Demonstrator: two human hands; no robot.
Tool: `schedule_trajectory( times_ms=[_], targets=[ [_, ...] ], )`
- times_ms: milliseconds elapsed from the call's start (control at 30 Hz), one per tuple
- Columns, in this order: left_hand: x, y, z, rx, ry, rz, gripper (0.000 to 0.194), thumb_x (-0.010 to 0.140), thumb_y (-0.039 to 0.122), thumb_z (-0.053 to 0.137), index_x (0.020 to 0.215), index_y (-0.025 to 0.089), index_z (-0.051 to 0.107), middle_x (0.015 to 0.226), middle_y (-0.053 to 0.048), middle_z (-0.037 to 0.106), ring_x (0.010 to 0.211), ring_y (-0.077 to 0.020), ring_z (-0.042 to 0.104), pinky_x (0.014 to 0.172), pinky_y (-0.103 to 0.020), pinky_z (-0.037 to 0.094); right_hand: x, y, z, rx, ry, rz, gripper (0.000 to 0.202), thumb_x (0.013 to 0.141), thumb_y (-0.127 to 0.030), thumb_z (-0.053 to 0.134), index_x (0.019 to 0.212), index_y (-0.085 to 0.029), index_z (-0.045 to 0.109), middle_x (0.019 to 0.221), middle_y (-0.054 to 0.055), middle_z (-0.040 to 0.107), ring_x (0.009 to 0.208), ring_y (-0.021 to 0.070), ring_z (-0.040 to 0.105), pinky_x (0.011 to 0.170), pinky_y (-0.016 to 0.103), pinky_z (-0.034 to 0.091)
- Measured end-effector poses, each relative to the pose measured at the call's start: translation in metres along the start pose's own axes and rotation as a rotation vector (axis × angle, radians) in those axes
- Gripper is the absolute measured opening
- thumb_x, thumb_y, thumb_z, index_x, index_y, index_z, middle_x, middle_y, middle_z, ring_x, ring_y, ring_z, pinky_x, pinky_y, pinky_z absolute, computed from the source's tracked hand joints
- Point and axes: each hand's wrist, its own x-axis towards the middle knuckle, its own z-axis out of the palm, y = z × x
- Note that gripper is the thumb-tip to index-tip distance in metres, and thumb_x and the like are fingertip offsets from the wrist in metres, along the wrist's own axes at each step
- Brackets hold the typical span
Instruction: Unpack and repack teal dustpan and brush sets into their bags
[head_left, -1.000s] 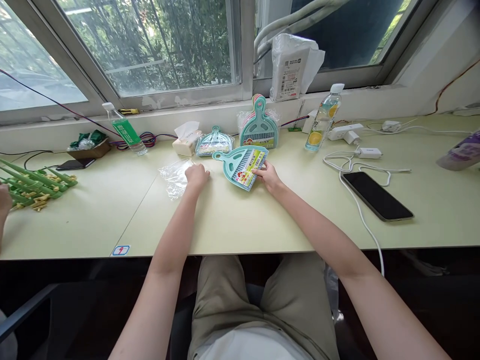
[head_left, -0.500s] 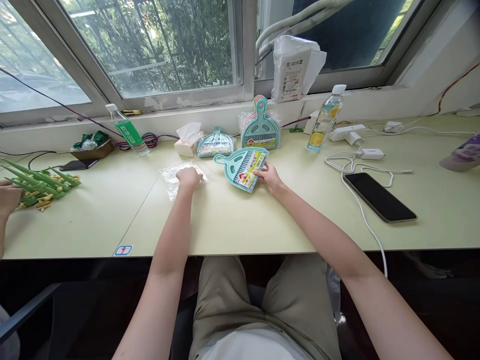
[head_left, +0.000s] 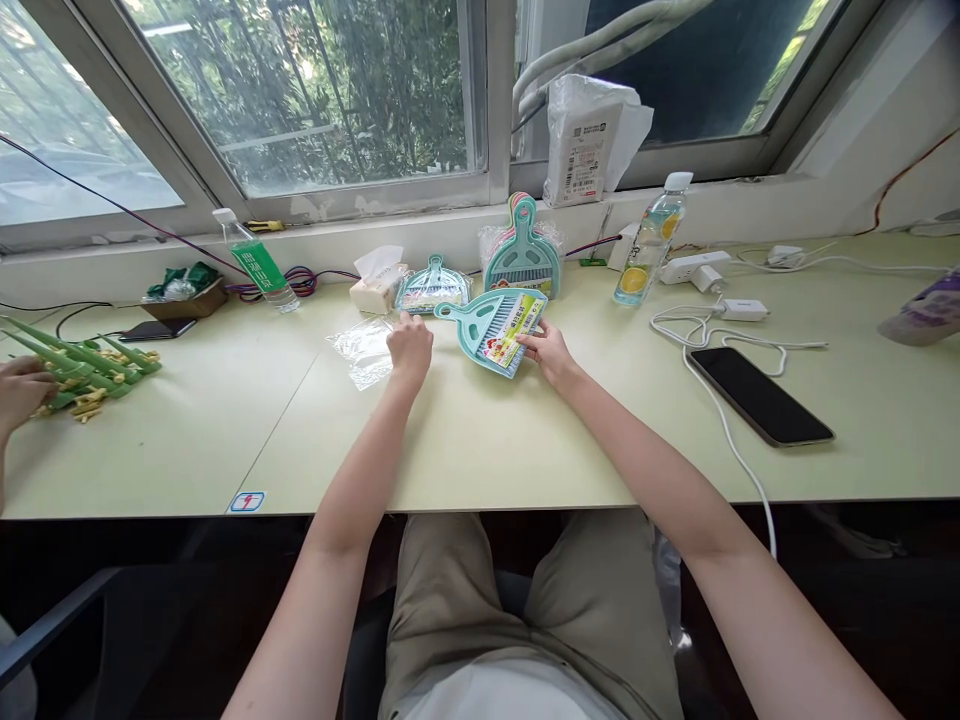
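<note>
My right hand [head_left: 550, 352] grips the lower right edge of a mint-green dustpan [head_left: 472, 325], thumb on its printed card. The dustpan is tilted, its handle pointing left, with a small brush behind the card. Left of it, my left hand [head_left: 411, 350] is closed at the right edge of a crumpled clear plastic bag [head_left: 366, 350], which lies on the table; the fingertips are mostly hidden. Behind them, a wrapped dustpan set [head_left: 433, 288] lies by the wall, and a stack of dustpans [head_left: 523, 250] leans upright in clear wrap.
On the table [head_left: 480, 450] stand a tissue pack [head_left: 377, 280], a green-labelled bottle [head_left: 259, 262] and a lemon-print bottle [head_left: 651, 240]. A phone [head_left: 761, 393] and white cables lie at right. Another person's hand [head_left: 24, 390] touches green stalks [head_left: 90, 368] at far left.
My left hand has moved right and slightly up, and the plastic bag has shifted a little the same way. The dustpan in my right hand has moved slightly right.
</note>
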Motion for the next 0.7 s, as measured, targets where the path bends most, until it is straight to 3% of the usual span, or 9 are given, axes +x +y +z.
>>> schedule_trajectory(
  times_ms=[133, 233, 333, 500, 700],
  targets=[
    [0.008, -0.017, 0.004, 0.052, -0.089, -0.117, 0.053, 0.093, 0.047, 0.034, 0.107, 0.006, 0.065, 0.107, -0.023, 0.065, 0.101, -0.0353, 0.061, 0.084, -0.041, 0.044, 0.004, 0.001, -0.006, 0.016, 0.039, -0.013, 0.036, 0.069, -0.008, 0.069, 0.100, -0.022, 0.057, 0.088, 0.000, 0.073, 0.083, 0.0185, 0.072, 0.084, 0.038, 0.062],
    [0.017, -0.041, 0.008, 0.069, -0.184, -0.198, 0.054, 0.090, 0.048, 0.038, 0.110, 0.006, 0.065, 0.113, -0.024, 0.065, 0.105, -0.0352, 0.061, 0.084, -0.039, 0.045, 0.004, 0.002, -0.006, 0.004, 0.039, -0.002, 0.036, 0.069, -0.008, 0.069, 0.100, -0.022, 0.058, 0.088, 0.001, 0.073, 0.085, 0.0195, 0.072, 0.084, 0.040, 0.062],
    [0.021, -0.052, 0.013, 0.053, -0.299, -0.190, 0.050, 0.089, 0.043, 0.041, 0.116, 0.008, 0.063, 0.120, -0.022, 0.064, 0.114, -0.0336, 0.059, 0.086, -0.036, 0.045, 0.002, 0.004, -0.003, -0.007, 0.024, 0.007, 0.036, 0.069, -0.009, 0.070, 0.100, -0.022, 0.057, 0.088, 0.001, 0.074, 0.086, 0.0203, 0.072, 0.085, 0.041, 0.062],
    [0.019, -0.048, 0.015, 0.080, -0.353, -0.124, 0.046, 0.089, 0.031, 0.038, 0.122, 0.010, 0.062, 0.127, -0.021, 0.061, 0.119, -0.0307, 0.057, 0.086, -0.034, 0.045, 0.002, 0.006, -0.002, -0.019, 0.002, 0.017, 0.040, 0.067, -0.009, 0.073, 0.101, -0.022, 0.057, 0.089, 0.002, 0.074, 0.085, 0.0209, 0.073, 0.084, 0.042, 0.062],
    [0.016, -0.043, 0.011, 0.104, -0.314, -0.102, 0.064, 0.093, 0.054, 0.026, 0.109, 0.010, 0.070, 0.119, -0.023, 0.065, 0.111, -0.0342, 0.060, 0.081, -0.037, 0.045, 0.001, 0.007, -0.002, -0.031, 0.003, 0.025, 0.043, 0.067, -0.009, 0.073, 0.105, -0.022, 0.058, 0.090, 0.002, 0.074, 0.086, 0.0210, 0.073, 0.085, 0.042, 0.062]
  ],
)
